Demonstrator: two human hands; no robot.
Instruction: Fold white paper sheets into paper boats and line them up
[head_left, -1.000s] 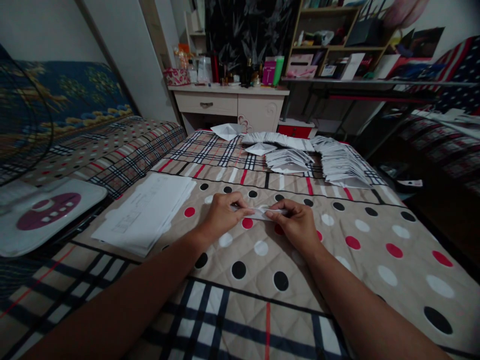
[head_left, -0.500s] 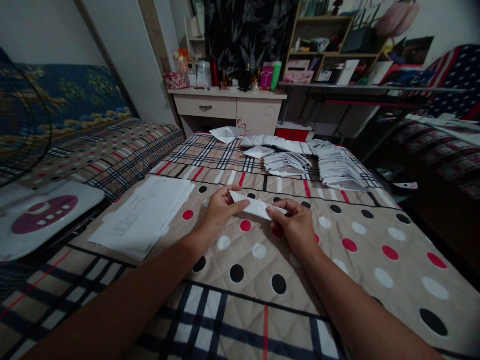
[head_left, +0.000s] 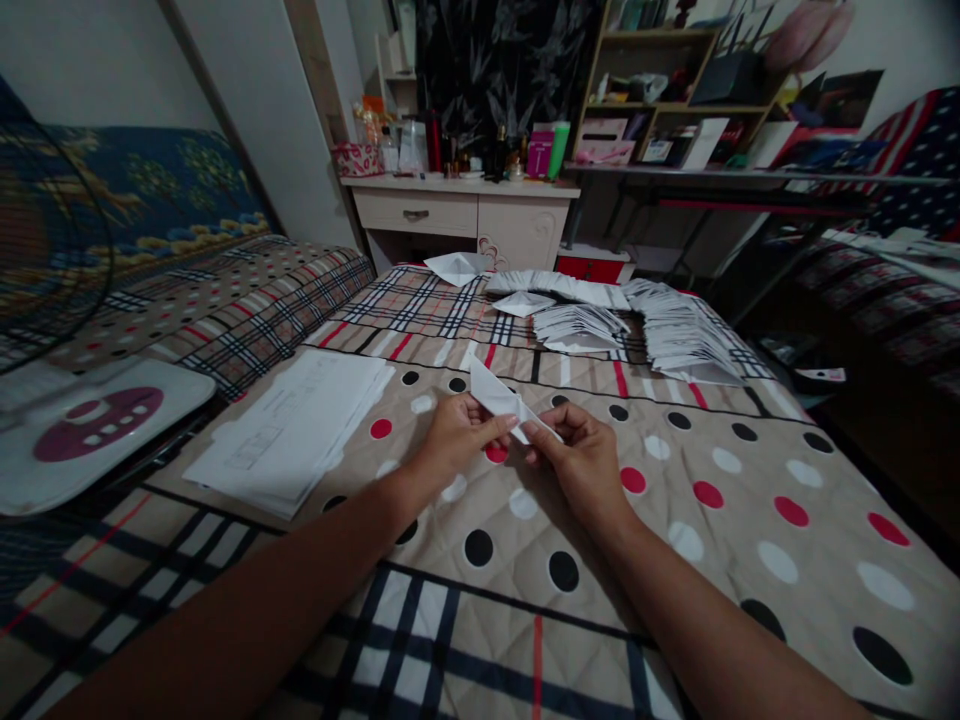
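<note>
A small folded white paper piece [head_left: 499,396] is held just above a quilted bedspread [head_left: 720,540] with black, red and white dots. My left hand [head_left: 454,440] pinches its lower left part, fingers closed. My right hand [head_left: 579,460] pinches its right end, fingers closed too. The paper's pointed tip sticks up and to the left, tilted. A stack of flat white sheets [head_left: 296,425] lies on the bedspread to the left of my hands.
Rows of many folded white paper pieces [head_left: 637,325] lie at the far end of the bed. A white fan base [head_left: 90,425] sits at the left. A dresser [head_left: 457,210] with bottles and shelves [head_left: 675,100] stand behind. The bed's right edge drops off.
Both hands lifted the folded paper off the bedspread and turned it, so one end now points up; the hands moved closer together.
</note>
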